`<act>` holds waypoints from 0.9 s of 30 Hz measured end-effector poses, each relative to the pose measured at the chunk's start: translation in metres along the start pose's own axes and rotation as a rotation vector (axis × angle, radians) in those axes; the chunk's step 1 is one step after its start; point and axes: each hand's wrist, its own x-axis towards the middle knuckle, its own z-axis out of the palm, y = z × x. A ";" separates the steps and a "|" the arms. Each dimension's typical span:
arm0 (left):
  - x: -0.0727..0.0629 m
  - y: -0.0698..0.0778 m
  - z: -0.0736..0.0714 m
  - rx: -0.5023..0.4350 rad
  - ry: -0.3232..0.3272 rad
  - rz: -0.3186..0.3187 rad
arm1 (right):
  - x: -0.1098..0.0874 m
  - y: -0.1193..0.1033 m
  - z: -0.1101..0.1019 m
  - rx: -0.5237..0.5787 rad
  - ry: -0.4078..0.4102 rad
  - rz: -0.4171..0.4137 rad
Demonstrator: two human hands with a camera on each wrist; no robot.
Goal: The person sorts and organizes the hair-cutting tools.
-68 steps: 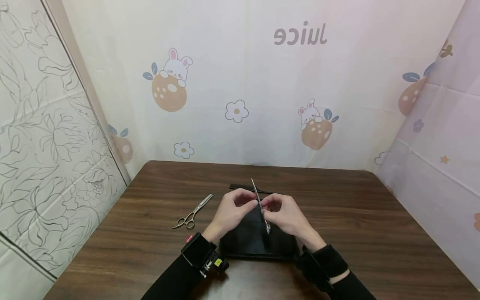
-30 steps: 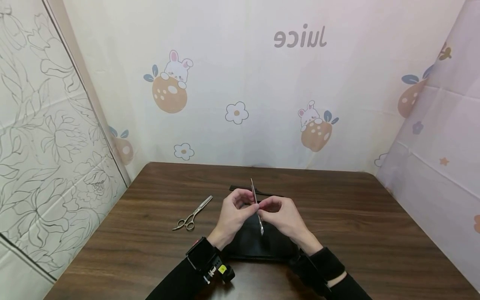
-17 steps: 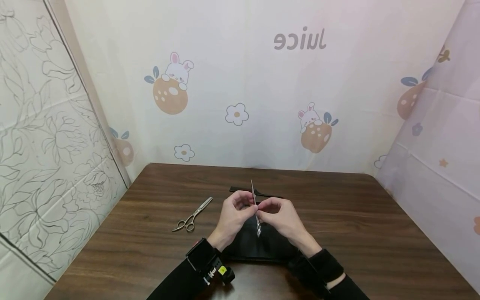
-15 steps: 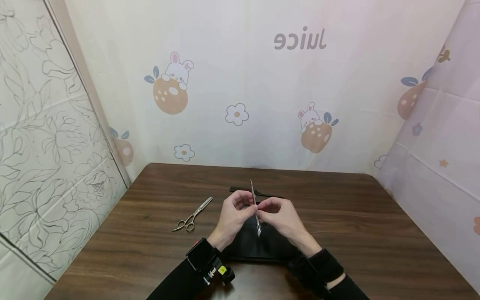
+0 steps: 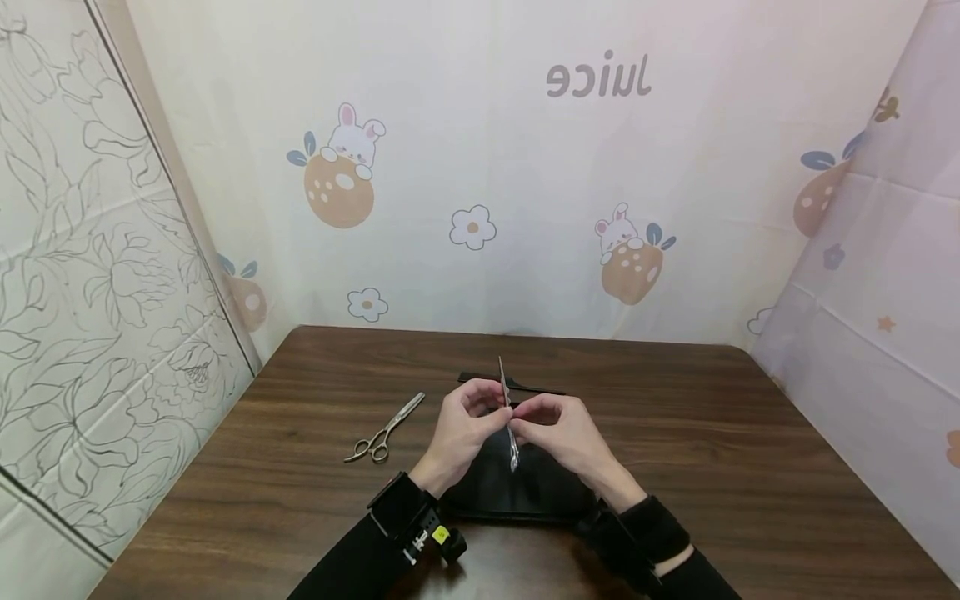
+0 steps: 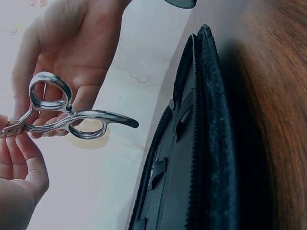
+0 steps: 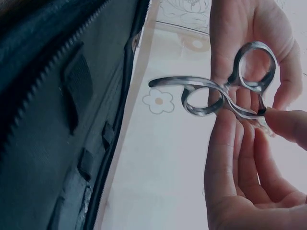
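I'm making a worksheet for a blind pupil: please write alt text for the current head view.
A person's left hand and right hand pinch silver scissors above a black case on a brown table. Another pair of scissors lies to the left, and what looks like a black comb lies beyond the hands.

Short of the far edge of the tabletop, the left hand and right hand are held close together, each in a pinch; forearms are angled inward, wrists strapped in black.
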 end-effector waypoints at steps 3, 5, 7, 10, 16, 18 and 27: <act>0.000 0.000 -0.002 0.013 -0.005 0.004 | -0.001 -0.002 -0.004 -0.030 -0.017 0.003; 0.000 0.001 -0.003 0.020 -0.006 0.009 | -0.001 -0.003 -0.007 -0.056 -0.026 0.003; 0.000 0.002 -0.003 0.027 -0.008 0.011 | -0.001 -0.003 -0.009 -0.093 -0.040 0.000; 0.001 0.003 -0.003 0.037 -0.018 0.013 | 0.000 -0.002 -0.012 -0.146 -0.060 -0.019; 0.003 0.005 -0.004 0.066 -0.023 0.026 | 0.001 -0.004 -0.020 -0.304 -0.088 -0.047; 0.004 0.005 -0.005 0.069 -0.020 0.020 | 0.001 -0.006 -0.023 -0.386 -0.122 -0.017; 0.003 0.004 -0.006 0.103 -0.003 0.000 | -0.007 -0.009 -0.034 -0.758 -0.270 0.200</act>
